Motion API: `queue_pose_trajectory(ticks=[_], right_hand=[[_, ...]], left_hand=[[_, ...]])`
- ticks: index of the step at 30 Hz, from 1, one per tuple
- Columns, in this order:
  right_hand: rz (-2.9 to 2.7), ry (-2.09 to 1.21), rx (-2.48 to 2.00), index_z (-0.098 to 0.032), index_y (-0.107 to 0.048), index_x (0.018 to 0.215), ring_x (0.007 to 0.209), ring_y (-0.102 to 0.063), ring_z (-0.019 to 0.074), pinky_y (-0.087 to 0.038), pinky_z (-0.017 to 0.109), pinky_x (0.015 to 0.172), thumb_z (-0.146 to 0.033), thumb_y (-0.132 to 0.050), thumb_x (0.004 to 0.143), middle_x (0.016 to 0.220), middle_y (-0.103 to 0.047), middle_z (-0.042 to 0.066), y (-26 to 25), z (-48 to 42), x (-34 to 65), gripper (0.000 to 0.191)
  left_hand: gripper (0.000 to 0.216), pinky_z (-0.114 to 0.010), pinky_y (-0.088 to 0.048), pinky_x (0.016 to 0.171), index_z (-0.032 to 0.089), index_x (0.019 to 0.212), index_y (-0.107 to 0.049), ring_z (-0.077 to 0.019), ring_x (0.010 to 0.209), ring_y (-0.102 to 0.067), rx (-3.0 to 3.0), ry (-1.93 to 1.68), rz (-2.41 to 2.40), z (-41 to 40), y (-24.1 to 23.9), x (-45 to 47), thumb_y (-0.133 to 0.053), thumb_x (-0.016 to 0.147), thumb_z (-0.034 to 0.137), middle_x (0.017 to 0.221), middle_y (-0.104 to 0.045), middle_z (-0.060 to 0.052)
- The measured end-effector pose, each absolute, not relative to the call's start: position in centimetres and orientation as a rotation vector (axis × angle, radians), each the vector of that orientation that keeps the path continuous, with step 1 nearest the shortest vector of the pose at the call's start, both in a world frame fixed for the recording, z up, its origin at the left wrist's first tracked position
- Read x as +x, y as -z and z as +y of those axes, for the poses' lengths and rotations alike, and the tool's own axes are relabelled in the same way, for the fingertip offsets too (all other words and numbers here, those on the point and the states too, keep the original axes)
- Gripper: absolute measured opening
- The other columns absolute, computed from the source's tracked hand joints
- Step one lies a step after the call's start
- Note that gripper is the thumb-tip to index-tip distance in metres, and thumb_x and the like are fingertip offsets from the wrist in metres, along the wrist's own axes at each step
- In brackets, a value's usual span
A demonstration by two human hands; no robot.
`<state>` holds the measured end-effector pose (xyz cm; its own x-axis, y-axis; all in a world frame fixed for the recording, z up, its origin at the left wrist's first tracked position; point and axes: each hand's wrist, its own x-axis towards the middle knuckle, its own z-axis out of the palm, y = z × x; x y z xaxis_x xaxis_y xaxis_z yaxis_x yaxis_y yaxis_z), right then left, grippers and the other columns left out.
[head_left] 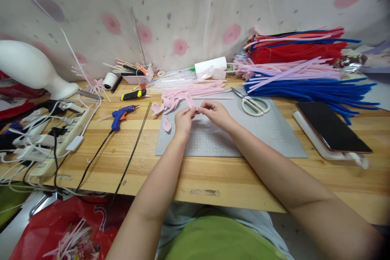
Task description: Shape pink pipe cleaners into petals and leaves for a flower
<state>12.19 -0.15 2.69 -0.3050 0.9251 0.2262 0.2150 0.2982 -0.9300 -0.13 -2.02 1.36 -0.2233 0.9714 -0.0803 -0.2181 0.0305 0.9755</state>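
Over the grey cutting mat (265, 142), my left hand (183, 122) pinches a bent pink pipe cleaner (189, 100) that stands up as a narrow loop. My right hand (215, 112) meets it there, its thumb and finger closed at the lower end of the same pipe cleaner. Several folded pink petal-like pieces (169, 105) lie just left of my hands, and a single pink loop (167, 125) rests on the mat's left side. Straight pink pipe cleaners (201, 88) are spread behind my hands. The fingertips partly hide the joined ends.
Scissors (254, 105) lie at the mat's upper right, near blue pipe cleaners (310, 89). A phone (333, 126) sits at the right. Leftward are a blue glue gun (118, 118), a yellow-black cutter (134, 94), a corded power strip (65, 138) and a foam head (27, 65).
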Motion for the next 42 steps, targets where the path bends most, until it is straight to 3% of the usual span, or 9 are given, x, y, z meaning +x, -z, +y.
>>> queue_pose_trajectory(ticks=[5, 10, 15, 21, 28, 33, 42], right_hand=[[-1.905, -0.607, -1.005, -0.019, -0.055, 0.065, 0.069, -0.049, 0.0145, -0.038, 0.028, 0.064, -0.025, -0.052, 0.075, 0.069, -0.054, 0.002, -3.1, 0.2, 13.1, 0.012], [-2.008, -0.326, -0.824, -0.020, -0.057, 0.072, 0.091, -0.048, 0.0192, -0.037, 0.036, 0.083, -0.028, -0.052, 0.079, 0.090, -0.054, 0.007, -3.2, 0.4, 13.8, 0.012], [-2.005, -0.383, -0.777, -0.021, -0.058, 0.075, 0.095, -0.049, 0.0197, -0.037, 0.038, 0.086, -0.032, -0.055, 0.078, 0.093, -0.055, 0.006, -2.8, 0.5, 13.7, 0.012], [-1.955, -0.430, -0.803, -0.021, -0.059, 0.070, 0.092, -0.052, 0.0194, -0.038, 0.039, 0.086, -0.028, -0.058, 0.076, 0.089, -0.060, 0.005, -2.5, 0.7, 13.6, 0.009], [-1.886, -0.600, -0.831, -0.021, -0.059, 0.072, 0.087, -0.053, 0.0169, -0.044, 0.032, 0.075, -0.022, -0.055, 0.076, 0.084, -0.063, 0.003, -2.1, 0.7, 13.7, 0.005], [-1.929, -0.545, -0.873, -0.022, -0.060, 0.073, 0.087, -0.051, 0.0180, -0.045, 0.032, 0.073, -0.019, -0.055, 0.074, 0.081, -0.064, 0.003, -2.4, 0.3, 13.6, 0.006], [-1.948, -0.464, -0.907, -0.021, -0.061, 0.071, 0.089, -0.051, 0.0189, -0.042, 0.035, 0.081, -0.022, -0.056, 0.075, 0.081, -0.063, 0.004, -2.7, 0.1, 13.5, 0.006]], left_hand=[[0.029, -0.028, -0.045, 0.064, 0.011, 0.061, -0.060, -0.0163, 0.063, -0.062, 0.897, -1.177, 1.117, -2.3, -1.9, -0.4, -0.069, 0.057, 0.038, 0.053, -0.057, -0.002], [0.031, -0.029, -0.047, 0.061, 0.012, 0.061, -0.055, -0.0153, 0.057, -0.060, 0.910, -1.072, 1.010, -2.3, -2.0, -0.5, -0.068, 0.058, 0.040, 0.048, -0.051, 0.002], [0.026, -0.029, -0.049, 0.063, 0.012, 0.060, -0.056, -0.0119, 0.056, -0.057, 0.894, -1.150, 1.001, -2.4, -2.0, -0.3, -0.066, 0.061, 0.036, 0.050, -0.051, 0.002], [0.025, -0.028, -0.049, 0.068, 0.014, 0.077, -0.064, -0.0157, 0.078, -0.062, 0.903, -1.297, 1.047, -2.6, -2.0, 0.0, -0.066, 0.064, 0.035, 0.075, -0.064, -0.004], [0.017, -0.033, -0.049, 0.075, 0.014, 0.082, -0.062, -0.0203, 0.091, -0.062, 0.734, -1.127, 0.917, -2.6, -2.3, 0.2, -0.060, 0.073, 0.028, 0.093, -0.065, -0.008], [0.019, -0.031, -0.050, 0.076, 0.013, 0.078, -0.061, -0.0202, 0.093, -0.062, 0.758, -1.120, 0.935, -2.6, -2.4, 0.0, -0.057, 0.076, 0.031, 0.089, -0.066, -0.008], [0.017, -0.030, -0.050, 0.078, 0.011, 0.075, -0.062, -0.0138, 0.078, -0.064, 0.819, -1.180, 0.968, -2.2, -1.9, -0.5, -0.065, 0.069, 0.027, 0.071, -0.064, -0.003]])
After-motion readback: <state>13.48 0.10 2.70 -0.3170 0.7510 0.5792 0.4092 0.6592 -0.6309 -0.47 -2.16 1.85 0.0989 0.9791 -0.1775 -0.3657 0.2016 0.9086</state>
